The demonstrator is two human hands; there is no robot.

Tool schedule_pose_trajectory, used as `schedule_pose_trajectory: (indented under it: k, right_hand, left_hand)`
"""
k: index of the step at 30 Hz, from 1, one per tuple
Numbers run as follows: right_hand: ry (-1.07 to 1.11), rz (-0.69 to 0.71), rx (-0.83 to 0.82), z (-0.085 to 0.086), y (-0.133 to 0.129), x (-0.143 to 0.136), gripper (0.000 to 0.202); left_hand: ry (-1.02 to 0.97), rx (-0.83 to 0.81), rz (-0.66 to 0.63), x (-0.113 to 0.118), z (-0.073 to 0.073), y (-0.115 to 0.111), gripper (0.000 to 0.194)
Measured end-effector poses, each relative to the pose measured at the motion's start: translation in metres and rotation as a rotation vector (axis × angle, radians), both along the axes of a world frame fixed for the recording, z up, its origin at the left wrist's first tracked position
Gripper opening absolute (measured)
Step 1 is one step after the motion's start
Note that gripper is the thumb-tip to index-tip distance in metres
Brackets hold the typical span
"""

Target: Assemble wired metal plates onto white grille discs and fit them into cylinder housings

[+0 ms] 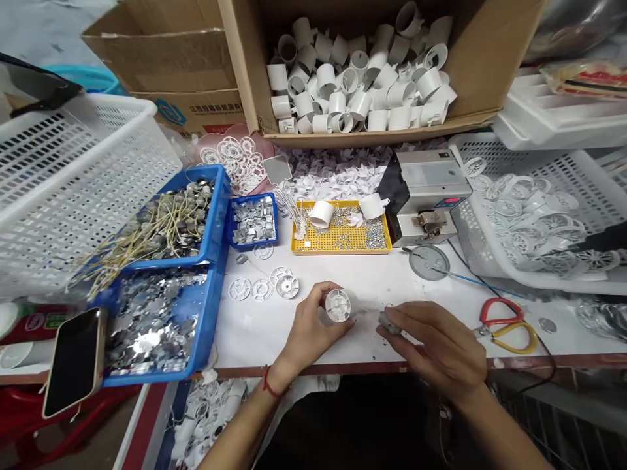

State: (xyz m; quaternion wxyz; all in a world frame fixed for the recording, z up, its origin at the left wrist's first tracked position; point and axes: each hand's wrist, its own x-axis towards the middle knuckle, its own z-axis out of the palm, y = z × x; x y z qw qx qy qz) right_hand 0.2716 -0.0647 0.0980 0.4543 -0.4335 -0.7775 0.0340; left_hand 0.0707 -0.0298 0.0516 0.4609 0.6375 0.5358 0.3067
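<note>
My left hand (307, 331), with a red string at its wrist, is closed round a round white plastic part (337, 305) whose spoked face shows. To its right, my right hand (435, 343) pinches a small grey metal part (390, 323) between thumb and fingers. Between the two hands runs a faint, blurred white strand. Left of my left hand, on the white table (245, 336), lie several flat spoked white rings (262, 289) and a round part with a metallic face (287, 286).
Blue trays (196, 356) hold metal plates and wired parts at left. A yellow tray (337, 250) of small hardware, a metal machine (426, 189) and a cardboard box (372, 136) of white cups stand behind. Pliers (514, 336) and a white basket (578, 282) are at right.
</note>
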Motion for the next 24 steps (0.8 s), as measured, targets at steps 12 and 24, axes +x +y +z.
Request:
schedule_pose_trajectory:
  k: [12, 24]
  right_hand:
    - [0.01, 0.057, -0.041, -0.009, -0.002, -0.004, 0.041]
    - [0.207, -0.275, -0.331, -0.035, 0.006, -0.047, 0.012]
  left_hand:
    - [0.033, 0.072, 0.006, -0.001, -0.007, -0.005, 0.049]
    - [0.372, 0.503, 0.051, 0.016, -0.001, -0.021, 0.044]
